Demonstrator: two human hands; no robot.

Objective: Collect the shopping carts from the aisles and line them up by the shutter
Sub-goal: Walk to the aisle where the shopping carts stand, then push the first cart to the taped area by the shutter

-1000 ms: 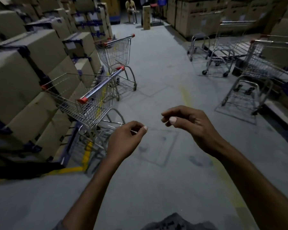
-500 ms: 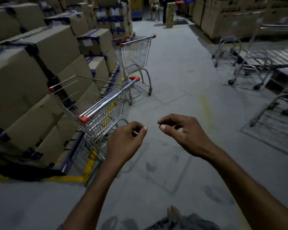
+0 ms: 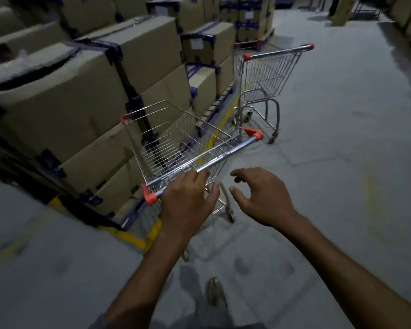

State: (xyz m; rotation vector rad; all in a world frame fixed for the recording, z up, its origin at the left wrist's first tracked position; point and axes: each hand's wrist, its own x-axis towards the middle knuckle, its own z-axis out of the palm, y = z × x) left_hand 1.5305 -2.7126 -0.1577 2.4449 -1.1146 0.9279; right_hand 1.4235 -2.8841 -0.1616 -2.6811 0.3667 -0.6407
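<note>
No writing can be read. Small white labels [image 3: 198,45] are stuck on some of the cartons [image 3: 140,48] stacked along the aisle, but their print is too small and blurred to make out. Further white labels [image 3: 247,14] on the far stack are just as unreadable.
</note>
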